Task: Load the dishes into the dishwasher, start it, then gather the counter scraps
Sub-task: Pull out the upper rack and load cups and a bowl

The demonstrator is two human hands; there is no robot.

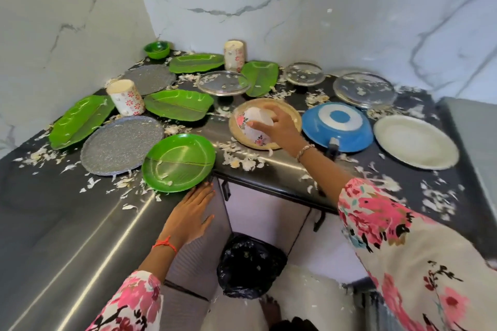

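Floral cup (256, 137) aslant; mouth perhaps upward

Seeing green leaf-shaped plates (178, 106) and grey glitter plates (121, 142) toward left edge of counter (212, 126), glass lids (223, 83) along back edge, blue pan (337, 126) upside down (handle toward front edge), white plate (415, 141) near right edge. Mid-counter: floral cup (252, 126) tipped on tan plate (271, 102), held by right hand (279, 126). Plus white scraps (242, 160) scattered all over.

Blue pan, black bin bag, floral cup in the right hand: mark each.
blue pan (339, 117): head view, centre of upturned base.
black bin bag (250, 263): head view, crumpled front.
floral cup (252, 134): head view, lower side wall.
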